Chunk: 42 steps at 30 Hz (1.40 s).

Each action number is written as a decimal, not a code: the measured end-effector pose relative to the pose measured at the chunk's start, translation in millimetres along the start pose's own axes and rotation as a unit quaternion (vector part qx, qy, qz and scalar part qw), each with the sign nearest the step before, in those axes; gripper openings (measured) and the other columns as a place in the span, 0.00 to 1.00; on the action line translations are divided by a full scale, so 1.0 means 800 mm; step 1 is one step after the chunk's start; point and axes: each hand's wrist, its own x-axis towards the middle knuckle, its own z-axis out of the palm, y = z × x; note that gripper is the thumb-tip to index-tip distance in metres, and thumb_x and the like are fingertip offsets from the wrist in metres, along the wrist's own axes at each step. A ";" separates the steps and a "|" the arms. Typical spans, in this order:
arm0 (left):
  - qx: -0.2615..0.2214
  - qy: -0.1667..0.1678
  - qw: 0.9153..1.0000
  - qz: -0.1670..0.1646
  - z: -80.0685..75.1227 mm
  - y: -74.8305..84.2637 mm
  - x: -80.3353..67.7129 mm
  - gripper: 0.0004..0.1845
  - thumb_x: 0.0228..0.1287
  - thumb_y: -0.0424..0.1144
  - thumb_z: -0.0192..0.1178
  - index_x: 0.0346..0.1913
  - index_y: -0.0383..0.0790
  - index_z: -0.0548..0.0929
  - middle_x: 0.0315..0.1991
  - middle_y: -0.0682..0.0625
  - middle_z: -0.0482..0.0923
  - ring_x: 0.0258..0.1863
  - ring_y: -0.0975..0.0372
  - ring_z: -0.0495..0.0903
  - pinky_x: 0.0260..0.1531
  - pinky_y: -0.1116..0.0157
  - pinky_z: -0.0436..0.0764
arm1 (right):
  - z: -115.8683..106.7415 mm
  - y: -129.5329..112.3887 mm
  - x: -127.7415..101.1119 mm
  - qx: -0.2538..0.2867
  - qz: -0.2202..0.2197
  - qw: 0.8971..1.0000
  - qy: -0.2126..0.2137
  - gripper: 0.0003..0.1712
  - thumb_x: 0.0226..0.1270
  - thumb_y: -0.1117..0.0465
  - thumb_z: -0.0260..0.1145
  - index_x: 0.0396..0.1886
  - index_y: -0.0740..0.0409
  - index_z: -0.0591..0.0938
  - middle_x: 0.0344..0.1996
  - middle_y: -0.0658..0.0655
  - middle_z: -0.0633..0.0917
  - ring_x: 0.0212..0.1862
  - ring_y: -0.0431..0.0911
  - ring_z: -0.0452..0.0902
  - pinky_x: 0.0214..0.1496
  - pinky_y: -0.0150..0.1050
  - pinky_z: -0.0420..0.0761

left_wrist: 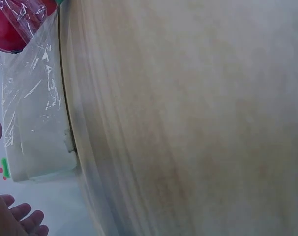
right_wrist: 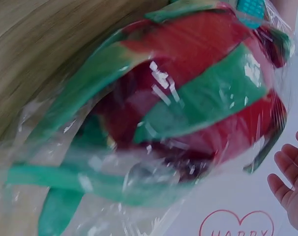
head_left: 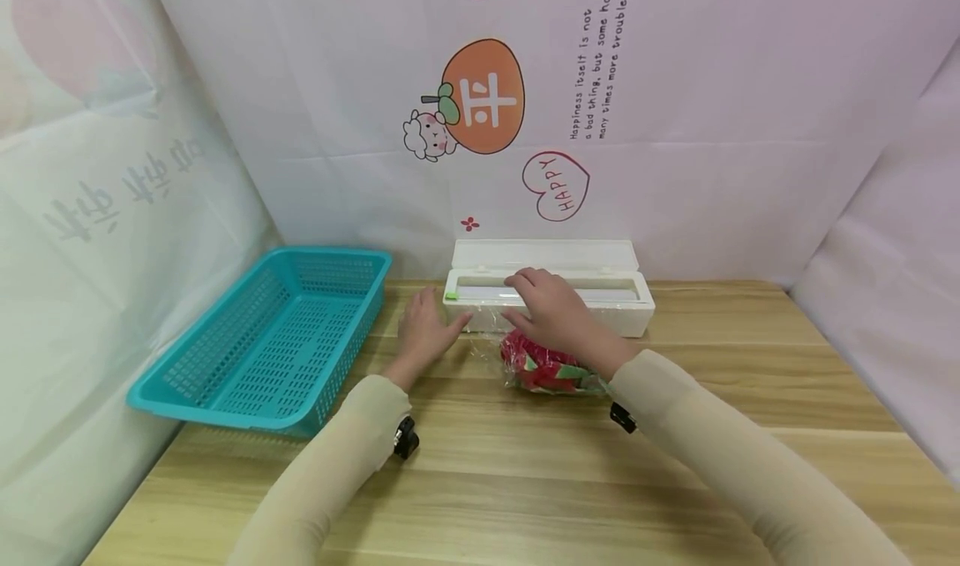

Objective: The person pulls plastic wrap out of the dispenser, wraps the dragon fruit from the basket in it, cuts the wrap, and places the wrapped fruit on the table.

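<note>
Fruit: red-and-green dragon fruit [head_left: 550,368], wrapped in clear cling film [right_wrist: 114,196], lies on wooden table [head_left: 525,483] just in front of white film dispenser box [head_left: 547,287], lid up.
Film: sheet seems to run from box slot down over fruit; crinkled, glossy, clings to itself.
Handling (judgement): fruit prob. firm, moderately heavy, rounded w/ soft leafy scales; film makes it slick, so cup whole body from sides, not by film tails. Film thin, tears & bunches easily; take by edge, keep taut.
Right hand [head_left: 551,308]: fingers straight-ish, lying flat over box front & film above fruit; pressing, not gripping.
Left hand [head_left: 423,333]: flat on table by box's left end, near green slider tab [head_left: 451,296]; fingers relaxed, holds nothing.
Basket: teal plastic basket [head_left: 270,341] left of hands, apart from box.
Backdrop: white printed cloth [head_left: 675,132] behind & at sides.
</note>
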 end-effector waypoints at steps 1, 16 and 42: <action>0.000 0.003 1.000 0.001 0.002 -0.001 0.001 0.45 0.58 0.61 0.64 0.66 0.29 0.66 0.58 0.34 0.70 0.57 0.44 0.69 0.57 0.48 0.70 | 0.002 -0.002 0.003 -0.003 0.001 1.000 -0.006 0.26 0.63 0.53 0.70 0.53 0.66 0.78 0.49 0.63 0.81 0.49 0.56 0.78 0.53 0.50 0.78; -0.023 -0.023 0.999 -0.009 0.014 -0.010 0.011 0.38 0.63 0.56 0.62 0.66 0.33 0.66 0.62 0.37 0.69 0.61 0.47 0.68 0.61 0.51 0.67 | 0.027 -0.028 0.043 -0.016 0.039 0.997 -0.067 0.26 0.64 0.55 0.69 0.55 0.66 0.77 0.50 0.63 0.80 0.51 0.55 0.77 0.55 0.48 0.77; 0.010 0.017 0.999 0.042 0.023 -0.009 0.017 0.24 0.66 0.46 0.63 0.54 0.29 0.74 0.47 0.39 0.76 0.49 0.48 0.75 0.49 0.52 0.74 | 0.064 -0.045 0.095 0.012 0.109 0.981 -0.160 0.21 0.66 0.63 0.66 0.56 0.67 0.76 0.45 0.61 0.80 0.47 0.53 0.77 0.52 0.42 0.78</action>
